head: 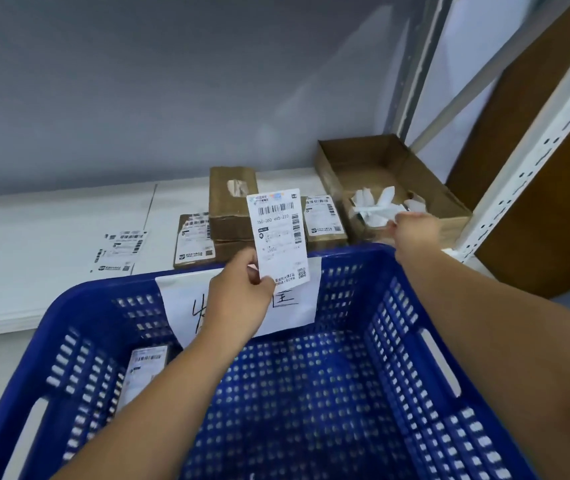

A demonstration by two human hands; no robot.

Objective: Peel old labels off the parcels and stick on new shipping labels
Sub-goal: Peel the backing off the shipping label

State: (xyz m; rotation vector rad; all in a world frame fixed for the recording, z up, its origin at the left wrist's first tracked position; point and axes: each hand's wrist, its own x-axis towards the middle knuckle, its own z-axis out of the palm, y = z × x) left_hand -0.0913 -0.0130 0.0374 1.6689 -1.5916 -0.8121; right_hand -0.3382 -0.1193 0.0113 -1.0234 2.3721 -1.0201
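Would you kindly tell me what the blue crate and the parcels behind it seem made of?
Blue crate: likely moulded plastic, faintly glossy, with regular slotted holes. Parcels: apparently matte brown cardboard, with creased edges and a torn paper patch on the tallest.

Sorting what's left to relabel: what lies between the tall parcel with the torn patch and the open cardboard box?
In the head view, one small brown parcel with a label on top lies between the tall parcel and open box.
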